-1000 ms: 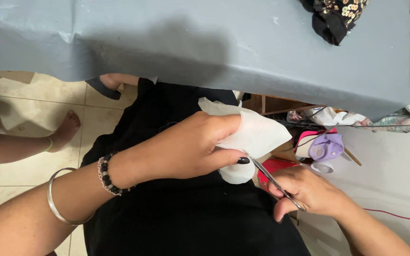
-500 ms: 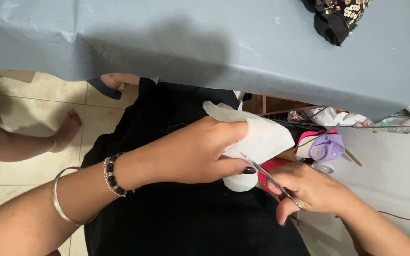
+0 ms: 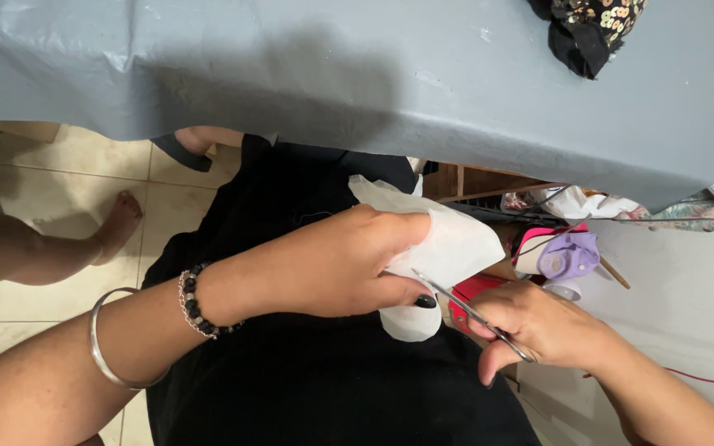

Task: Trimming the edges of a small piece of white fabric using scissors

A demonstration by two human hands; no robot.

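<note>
Left hand [image 3: 332,264] pinches white fabric piece [image 3: 448,248] over lap, below grey table [image 3: 373,74] edge. Right hand [image 3: 539,326] grips small scissors [image 3: 464,310]; blades now deeper into fabric than a second ago, fabric turned slightly: cut advancing along edge.

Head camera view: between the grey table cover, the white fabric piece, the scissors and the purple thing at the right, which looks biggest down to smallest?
1. Grey table cover
2. White fabric piece
3. Scissors and purple object: look alike, unranked; the right hand hides the handles.
</note>
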